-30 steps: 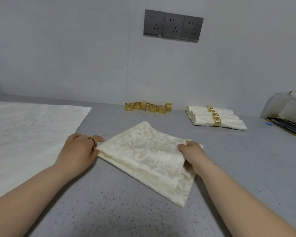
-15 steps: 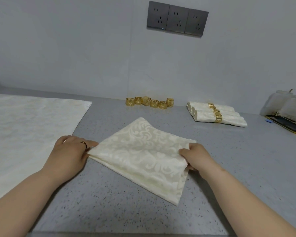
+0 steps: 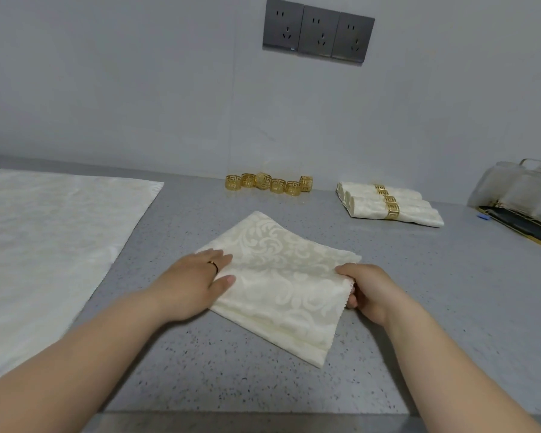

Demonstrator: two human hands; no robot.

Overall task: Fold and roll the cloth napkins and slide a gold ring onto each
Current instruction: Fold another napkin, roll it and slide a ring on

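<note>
Our left hand [image 3: 197, 282] lies flat, fingers straight, on the left part of the folded napkin [image 3: 278, 285], pressing it onto the grey worktop [image 3: 200, 370]. Our right hand [image 3: 372, 292] grips the napkin's right edge, with the fingers curled round it. The napkin is a cream, patterned square turned cornerwise, one corner pointing away from us. Beyond the napkin, by the wall, six loose gold rings [image 3: 269, 184] stand in a row. Beyond it and to the right lie the rolled napkins [image 3: 388, 207], side by side, each wearing a ring. Left of the napkin a large cream cloth [image 3: 44, 245] is spread flat, and far to its right sits a dark tray [image 3: 516, 221].
</note>
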